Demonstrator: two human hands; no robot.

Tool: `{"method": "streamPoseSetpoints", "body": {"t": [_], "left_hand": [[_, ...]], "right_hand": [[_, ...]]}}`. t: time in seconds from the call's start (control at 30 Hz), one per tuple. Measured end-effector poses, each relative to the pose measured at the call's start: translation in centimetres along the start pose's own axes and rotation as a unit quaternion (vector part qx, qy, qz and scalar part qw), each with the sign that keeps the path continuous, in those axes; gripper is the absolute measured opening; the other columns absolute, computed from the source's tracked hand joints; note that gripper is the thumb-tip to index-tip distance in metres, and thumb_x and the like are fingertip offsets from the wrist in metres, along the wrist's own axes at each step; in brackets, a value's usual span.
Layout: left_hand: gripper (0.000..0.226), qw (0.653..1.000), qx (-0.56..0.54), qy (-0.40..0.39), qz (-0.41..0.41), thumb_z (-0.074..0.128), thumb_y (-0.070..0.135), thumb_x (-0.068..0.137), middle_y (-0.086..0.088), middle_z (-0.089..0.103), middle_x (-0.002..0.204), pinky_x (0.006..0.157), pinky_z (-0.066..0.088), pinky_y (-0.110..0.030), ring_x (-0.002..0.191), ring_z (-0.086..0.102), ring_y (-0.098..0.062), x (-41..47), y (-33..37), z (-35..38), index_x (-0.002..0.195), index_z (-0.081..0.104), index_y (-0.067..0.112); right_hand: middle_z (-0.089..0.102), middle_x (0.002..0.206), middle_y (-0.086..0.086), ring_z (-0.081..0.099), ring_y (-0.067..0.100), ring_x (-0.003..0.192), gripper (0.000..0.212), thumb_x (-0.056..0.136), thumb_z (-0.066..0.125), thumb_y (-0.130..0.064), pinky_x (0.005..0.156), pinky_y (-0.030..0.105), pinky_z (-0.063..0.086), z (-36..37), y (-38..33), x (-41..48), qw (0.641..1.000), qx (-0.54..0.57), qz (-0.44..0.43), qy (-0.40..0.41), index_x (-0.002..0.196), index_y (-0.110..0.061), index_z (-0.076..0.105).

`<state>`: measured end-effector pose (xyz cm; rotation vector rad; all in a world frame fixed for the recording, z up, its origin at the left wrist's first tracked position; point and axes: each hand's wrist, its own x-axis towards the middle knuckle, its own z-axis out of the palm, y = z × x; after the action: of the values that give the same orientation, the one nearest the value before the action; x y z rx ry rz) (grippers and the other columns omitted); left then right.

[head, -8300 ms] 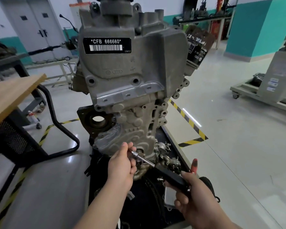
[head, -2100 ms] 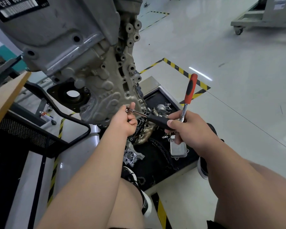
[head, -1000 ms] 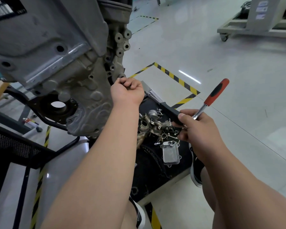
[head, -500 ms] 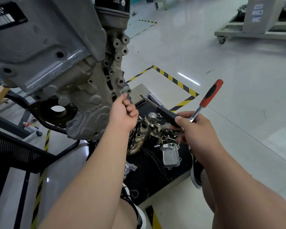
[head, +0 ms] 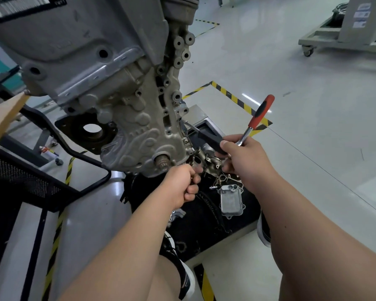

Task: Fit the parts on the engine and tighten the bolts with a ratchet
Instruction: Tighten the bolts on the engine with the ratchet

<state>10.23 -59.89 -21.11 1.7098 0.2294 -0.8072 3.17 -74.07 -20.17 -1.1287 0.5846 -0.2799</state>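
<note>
Hanging over the scene from the upper left, the big grey cast-metal engine (head: 109, 83) fills most of the view, its lower end tilted toward the person and a short splined shaft stub (head: 162, 162) sticking out near the bottom. Under and right of it lies a black floor tray (head: 204, 227) heaped with loose metal parts, a ribbed silver rectangular cooler block (head: 231, 199) lying flat among them. A black mesh-sided cart (head: 20, 181) with a light wooden top (head: 4, 118) crowds the left, and yellow-and-black floor tape (head: 232, 96) frames the tray. The right hand (head: 242, 157) is closed around two tools at once: the red-and-black-handled chrome ratchet (head: 259, 112), its handle pointing up and away, and a black-handled driver (head: 206, 137) whose thin shaft reaches toward the engine's side. The left hand (head: 180, 184) is curled into a fist just below the shaft stub, over the tray; whether it grips something small cannot be told. It hides part of the heap.
</note>
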Motion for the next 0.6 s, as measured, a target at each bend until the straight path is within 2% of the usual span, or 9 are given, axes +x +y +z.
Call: {"method": "streamPoseSetpoints", "body": {"t": [0.13, 0.23, 0.3, 0.37, 0.47, 0.53, 0.6], "left_hand": [[0.033, 0.999, 0.009, 0.048, 0.023, 0.03, -0.003, 0.089, 0.0, 0.046, 0.061, 0.034, 0.019, -0.015, 0.035, 0.03, -0.007, -0.5, -0.7, -1.7, 0.105, 0.055, 0.01], [0.034, 0.997, 0.025, 0.068, 0.036, 0.029, -0.003, 0.092, -0.002, 0.047, 0.068, 0.034, 0.02, -0.015, 0.035, 0.032, -0.007, -0.7, -1.2, -2.9, 0.104, 0.055, 0.015], [0.034, 0.996, 0.044, 0.063, 0.044, 0.03, -0.002, 0.094, -0.002, 0.047, 0.07, 0.034, 0.02, -0.016, 0.038, 0.031, -0.007, -0.8, -1.6, -3.4, 0.105, 0.057, 0.014], [0.032, 0.995, 0.064, 0.055, 0.049, 0.032, 0.001, 0.096, -0.001, 0.048, 0.07, 0.034, 0.019, -0.016, 0.039, 0.03, -0.006, -1.1, -1.9, -3.8, 0.103, 0.06, 0.014], [0.028, 0.993, 0.099, 0.05, 0.045, 0.035, 0.005, 0.098, 0.0, 0.049, 0.072, 0.034, 0.019, -0.015, 0.038, 0.029, -0.006, -1.3, -2.3, -4.4, 0.097, 0.062, 0.015], [0.025, 0.992, 0.109, 0.05, 0.041, 0.038, 0.008, 0.098, 0.0, 0.05, 0.072, 0.034, 0.019, -0.015, 0.038, 0.028, -0.006, -1.2, -2.5, -4.9, 0.094, 0.062, 0.015], [0.023, 0.992, 0.109, 0.049, 0.041, 0.041, 0.011, 0.098, 0.001, 0.051, 0.07, 0.035, 0.019, -0.015, 0.04, 0.027, -0.007, -1.0, -2.7, -5.5, 0.092, 0.062, 0.016]], "right_hand": [[0.071, 0.062, 0.0, 0.063, 0.019, 0.057, 0.006, 0.091, 0.062, -0.012, 0.045, 0.025, 0.047, -0.6, 0.5, 0.0, 1.0, -0.014, 0.007, 0.02, 0.097, -0.013, 0.061], [0.07, 0.059, 0.002, 0.057, 0.016, 0.044, 0.003, 0.089, 0.061, -0.012, 0.04, 0.023, 0.044, -1.2, 1.2, -0.3, 0.997, -0.065, 0.006, 0.046, 0.092, -0.013, 0.061], [0.067, 0.053, -0.001, 0.058, 0.015, 0.045, 0.003, 0.09, 0.059, -0.01, 0.04, 0.023, 0.044, -1.0, 1.6, -0.4, 0.996, -0.08, 0.012, 0.044, 0.092, -0.011, 0.06], [0.067, 0.056, 0.002, 0.058, 0.012, 0.044, 0.003, 0.09, 0.059, -0.009, 0.039, 0.022, 0.043, -0.3, 1.8, -0.3, 0.995, -0.087, 0.018, 0.035, 0.093, -0.009, 0.06], [0.065, 0.07, 0.012, 0.06, 0.011, 0.046, 0.006, 0.09, 0.058, -0.008, 0.038, 0.02, 0.042, 1.1, 2.3, 0.0, 0.994, -0.097, 0.022, 0.034, 0.095, -0.007, 0.059], [0.062, 0.07, 0.009, 0.064, 0.014, 0.054, 0.007, 0.09, 0.058, -0.007, 0.038, 0.02, 0.042, 1.7, 2.7, 0.3, 0.995, -0.088, 0.026, 0.046, 0.098, -0.008, 0.058], [0.064, 0.061, 0.005, 0.064, 0.017, 0.057, 0.006, 0.091, 0.057, -0.008, 0.038, 0.02, 0.042, 2.0, 2.8, 0.5, 0.995, -0.072, 0.03, 0.058, 0.096, -0.011, 0.057]]}}
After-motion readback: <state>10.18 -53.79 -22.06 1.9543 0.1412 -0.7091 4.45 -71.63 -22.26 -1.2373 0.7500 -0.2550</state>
